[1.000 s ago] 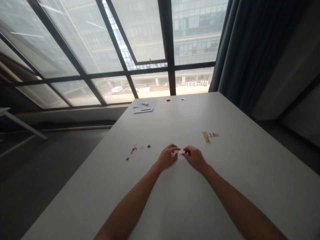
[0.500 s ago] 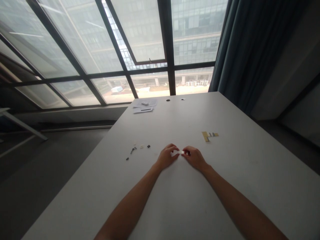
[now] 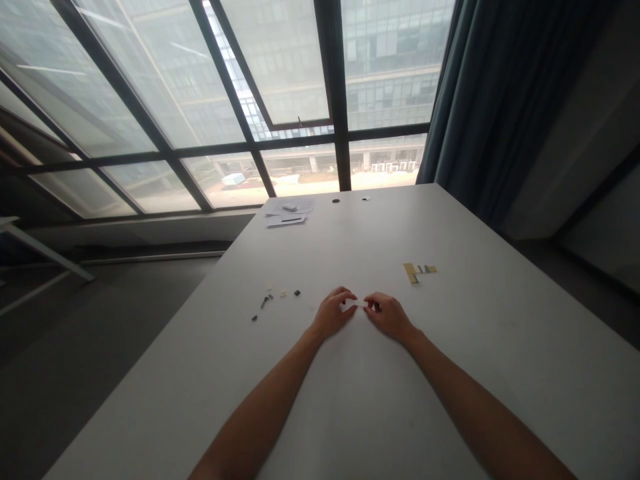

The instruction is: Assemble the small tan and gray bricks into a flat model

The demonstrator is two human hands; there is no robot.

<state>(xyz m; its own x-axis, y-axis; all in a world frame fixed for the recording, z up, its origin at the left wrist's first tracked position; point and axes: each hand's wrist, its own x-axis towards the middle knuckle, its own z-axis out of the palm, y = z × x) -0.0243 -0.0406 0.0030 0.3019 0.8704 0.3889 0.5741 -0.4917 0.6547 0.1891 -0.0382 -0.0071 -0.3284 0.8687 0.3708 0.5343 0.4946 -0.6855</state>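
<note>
Over the middle of the white table (image 3: 345, 413), my left hand (image 3: 334, 313) and my right hand (image 3: 389, 315) face each other with a small gap between the fingertips. A small white strip (image 3: 359, 304) spans that gap, pinched at its ends by both hands. It is too small and pale to name more closely. To the left of my left hand lie a small black piece (image 3: 297, 293), a few pale pieces (image 3: 283, 293) and several dark grey pieces (image 3: 265, 301). Beyond my right hand rests a group of flat yellow and grey pieces (image 3: 411, 270).
Papers (image 3: 286, 221) with a white object (image 3: 289, 208) and a dark pen-like stick lie at the table's far left corner. Two round fittings (image 3: 336, 201) sit near the far edge. Windows stand behind the table, and a dark curtain (image 3: 480, 113) hangs at the right.
The white strip between my fingertips now looks thinner and less bright, as if tilted. Both hands stay in almost the same place.
</note>
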